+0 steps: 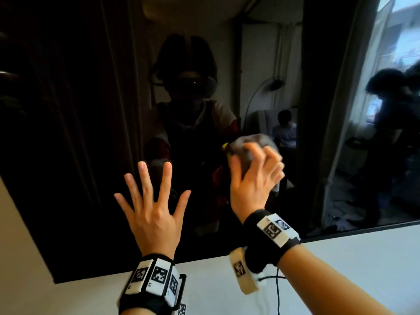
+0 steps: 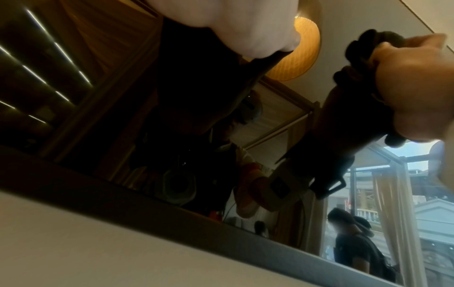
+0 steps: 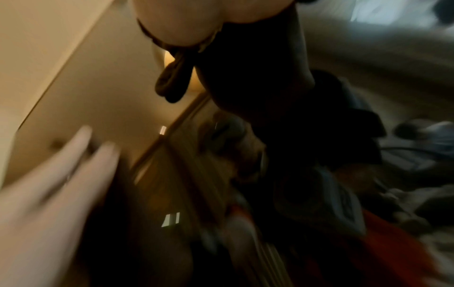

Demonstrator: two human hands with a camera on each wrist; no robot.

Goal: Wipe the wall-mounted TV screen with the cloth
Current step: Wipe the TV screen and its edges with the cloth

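The wall-mounted TV screen is dark and glossy and fills most of the head view. My right hand grips a bunched grey cloth with a small yellow tag and holds it against the screen, right of centre. My left hand lies open on the lower screen with its fingers spread, just left of the right hand. In the left wrist view the right hand clutches the dark cloth. The right wrist view is blurred; a fold of cloth hangs below my palm, and the left hand's fingers show at lower left.
The screen's thin lower bezel runs above a plain white wall. More wall shows past the screen's left edge. The glass mirrors me, other people in the room and a bright window. A thin black cable hangs from my right wristband.
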